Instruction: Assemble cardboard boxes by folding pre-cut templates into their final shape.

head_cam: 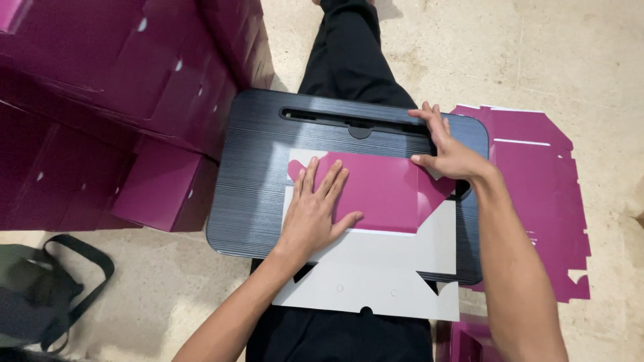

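Fingers (327, 182) flat — apparently creasing carton blank (382, 194).

left hand (315, 208): pressed flat on folded magenta flap of cardboard sheet (382, 258)
right hand (446, 147): creasing flap's right edge
lap desk (255, 167): black, under sheet
left side: stacked magenta boxes (121, 100)
right floor: flat magenta sheets (543, 188)

A: Obs. 1: flat die-cut carton blank, magenta face, white underside (376, 258), centre frame on the tray, top panel folded over.
B: Others?
A: Stack of assembled glossy magenta cardboard boxes (114, 100) at 10 o'clock; pile of flat magenta carton blanks (543, 194) at 3 o'clock.
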